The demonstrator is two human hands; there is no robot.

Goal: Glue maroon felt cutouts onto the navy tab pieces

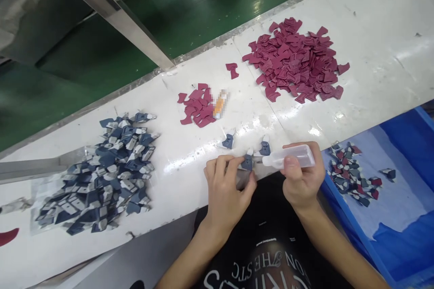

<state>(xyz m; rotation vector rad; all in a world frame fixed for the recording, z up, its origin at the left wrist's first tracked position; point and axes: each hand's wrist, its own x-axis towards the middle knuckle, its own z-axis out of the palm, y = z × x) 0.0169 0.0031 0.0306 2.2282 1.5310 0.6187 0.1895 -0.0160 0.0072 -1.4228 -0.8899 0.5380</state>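
My left hand (224, 189) is closed, pinching a small blue and white plastic part (248, 161) near the table's front edge. In my right hand (303, 185) is a translucent squeeze bottle (293, 156), tipped almost level. Its narrow tip points left and meets the blue part or lies right beside it; I cannot tell whether they touch. Just beyond my hands are a second blue and white part (265, 146) and a third blue and white part (228, 140). Farther back sits a small heap of maroon shaped pieces (198, 104), partly beside a blurred orange and white object (220, 104).
A big pile of maroon pieces (298, 61) covers the back right of the white table (383, 22). Many blue and white parts (105, 176) are heaped at left, by a metal post (125, 20). At lower right, a blue bin (352, 235) holds mixed blue and maroon parts (352, 174).
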